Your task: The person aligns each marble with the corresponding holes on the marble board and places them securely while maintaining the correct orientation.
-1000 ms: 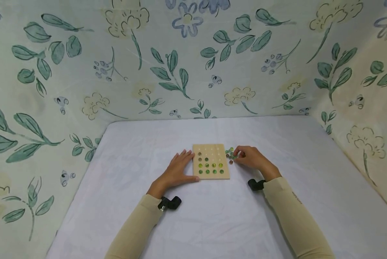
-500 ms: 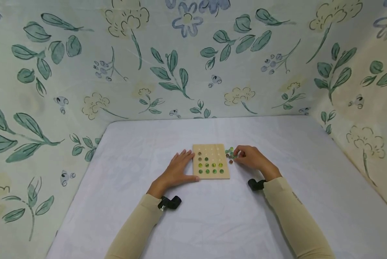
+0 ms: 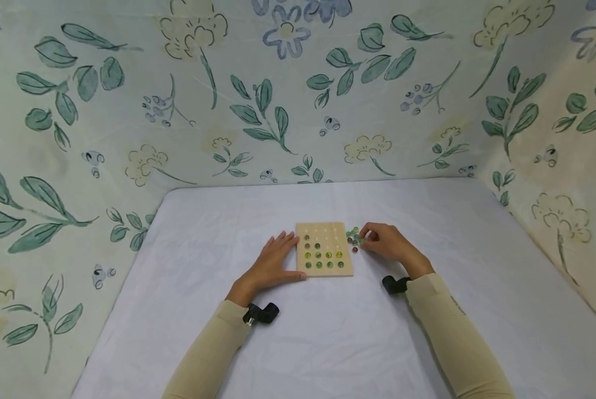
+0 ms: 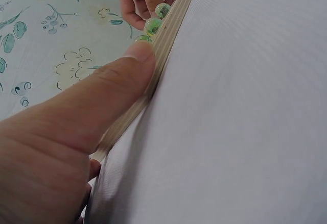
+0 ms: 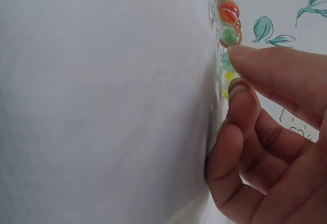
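Now mid-fill: my left hand (image 3: 273, 261) lies flat, fingers relaxed, bracing wooden board (image 3: 324, 248) at frame center on table (image 3: 328, 332). My right hand (image 3: 385, 242) pinches at marbles (image 3: 354, 236) just right of board; whether one is grasped, cannot tell. Next, I judge: secure one marble, seat it in empty dimple.

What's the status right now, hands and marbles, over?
Left hand flat, steadying wooden board. Right hand pinching among loose marbles beside it. Nothing in the way.

board: wooden board (image 3: 324, 249), marbles in its near rows
left hand (image 3: 273, 265): flat against board's left edge
right hand (image 3: 389, 243): fingers (image 3: 367, 238) at loose marbles (image 3: 354, 238) just right of board
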### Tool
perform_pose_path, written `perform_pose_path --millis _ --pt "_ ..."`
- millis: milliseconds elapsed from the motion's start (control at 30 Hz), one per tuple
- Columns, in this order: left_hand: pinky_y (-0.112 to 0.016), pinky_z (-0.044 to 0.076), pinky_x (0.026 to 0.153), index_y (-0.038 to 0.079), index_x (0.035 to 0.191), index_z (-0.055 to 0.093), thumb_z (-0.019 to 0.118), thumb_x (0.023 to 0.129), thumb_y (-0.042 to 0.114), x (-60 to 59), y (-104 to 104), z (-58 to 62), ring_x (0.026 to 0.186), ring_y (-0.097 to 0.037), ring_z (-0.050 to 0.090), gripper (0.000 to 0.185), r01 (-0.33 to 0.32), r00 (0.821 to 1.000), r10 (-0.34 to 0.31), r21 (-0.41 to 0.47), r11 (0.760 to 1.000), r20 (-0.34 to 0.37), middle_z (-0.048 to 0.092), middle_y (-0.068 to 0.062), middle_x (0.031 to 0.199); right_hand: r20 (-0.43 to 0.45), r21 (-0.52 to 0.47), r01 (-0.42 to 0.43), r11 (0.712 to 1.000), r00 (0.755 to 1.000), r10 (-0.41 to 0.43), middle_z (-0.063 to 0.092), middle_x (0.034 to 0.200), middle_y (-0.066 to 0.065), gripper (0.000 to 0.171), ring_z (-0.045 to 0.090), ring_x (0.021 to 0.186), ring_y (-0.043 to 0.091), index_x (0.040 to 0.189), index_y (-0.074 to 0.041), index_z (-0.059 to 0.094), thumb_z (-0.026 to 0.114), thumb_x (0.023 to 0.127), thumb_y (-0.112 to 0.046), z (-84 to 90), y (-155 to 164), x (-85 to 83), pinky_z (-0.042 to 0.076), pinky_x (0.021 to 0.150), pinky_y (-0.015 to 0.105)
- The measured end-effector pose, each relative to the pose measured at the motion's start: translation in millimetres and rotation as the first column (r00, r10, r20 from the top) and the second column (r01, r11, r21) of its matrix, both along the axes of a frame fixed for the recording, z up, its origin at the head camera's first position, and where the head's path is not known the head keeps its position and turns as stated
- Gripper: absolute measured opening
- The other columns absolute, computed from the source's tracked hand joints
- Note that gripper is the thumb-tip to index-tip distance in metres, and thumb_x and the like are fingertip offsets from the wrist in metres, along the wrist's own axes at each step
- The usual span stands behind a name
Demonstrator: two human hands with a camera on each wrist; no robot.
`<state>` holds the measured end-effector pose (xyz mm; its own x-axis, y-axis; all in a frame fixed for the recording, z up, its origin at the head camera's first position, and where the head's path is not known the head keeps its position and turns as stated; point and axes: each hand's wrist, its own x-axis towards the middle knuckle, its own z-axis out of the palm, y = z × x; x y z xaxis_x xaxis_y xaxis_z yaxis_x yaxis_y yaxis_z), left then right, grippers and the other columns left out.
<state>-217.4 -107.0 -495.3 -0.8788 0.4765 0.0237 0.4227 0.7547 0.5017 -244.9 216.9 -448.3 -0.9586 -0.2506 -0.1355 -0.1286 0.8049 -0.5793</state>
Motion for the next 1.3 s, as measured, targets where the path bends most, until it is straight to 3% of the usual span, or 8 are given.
perform_pose_path --millis 367,767,1300 --pt "-0.035 -0.002 0.12 0.018 0.154 0.027 0.069 0.074 0.068 0.3 -1.6 0.1 0.148 -0.017 0.006 0.103 0.006 1.0 -0.006 0.009 1.0 0.007 0.019 0.0 0.16 -0.007 -0.007 0.002 1.0 1.0 -0.002 0.057 0.083 0.006 0.017 0.051 0.074 0.021 0.104 -0.013 0.063 0.068 0.088 -0.012 -0.1 0.4 -2.7 0.043 0.062 0.03" --pt "-0.035 -0.002 0.119 0.019 0.154 0.027 0.068 0.073 0.07 0.3 -0.9 -1.7 0.148 -0.015 0.005 0.104 -0.001 1.0 0.001 0.006 1.0 0.003 0.019 0.001 0.16 -0.056 -0.073 -0.055 0.996 0.997 0.051 0.059 0.081 0.004 0.016 0.051 0.073 0.02 0.103 -0.014 0.064 0.07 0.088 -0.014 7.7 -13.6 -2.9 0.045 0.063 0.03" --pt "-0.036 -0.002 0.12 0.017 0.153 0.027 0.07 0.073 0.067 2.2 -0.2 3.7 0.148 -0.017 0.006 0.104 0.002 1.0 -0.003 0.018 1.0 0.022 0.019 0.0 0.16 0.004 -0.108 -0.062 0.992 0.998 0.063 0.06 0.085 0.007 0.014 0.055 0.069 0.02 0.102 -0.015 0.063 0.069 0.089 -0.017 11.8 -30.5 -4.8 0.047 0.058 0.03"
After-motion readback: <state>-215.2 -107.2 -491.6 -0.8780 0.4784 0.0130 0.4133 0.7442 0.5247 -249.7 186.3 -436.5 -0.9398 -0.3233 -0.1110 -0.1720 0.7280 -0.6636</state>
